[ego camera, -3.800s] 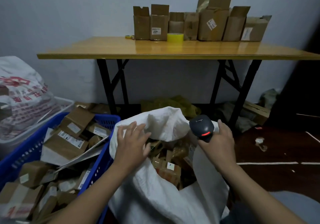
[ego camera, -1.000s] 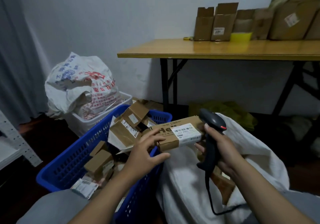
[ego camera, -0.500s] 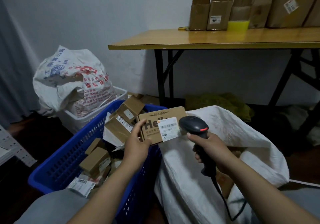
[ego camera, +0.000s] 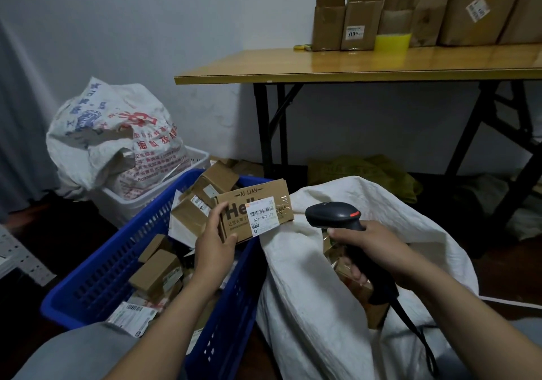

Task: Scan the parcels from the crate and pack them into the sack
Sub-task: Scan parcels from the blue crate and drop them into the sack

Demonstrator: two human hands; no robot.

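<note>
Since the left hand (ego camera: 215,243) only pinches the brown cardboard parcel with the white barcode label (ego camera: 264,200) by its near end, held above the rim of the blue slotted plastic crate (ego camera: 117,265), it could tip and drop back among the other boxes. The right hand (ego camera: 372,247) is wrapped round the black handheld scanner (ego camera: 334,215), over the white woven sack (ego camera: 308,306). The scanner sits side-on to the label, so I'd guess a misread, and its black cable (ego camera: 416,332) might snag the sack.
</note>
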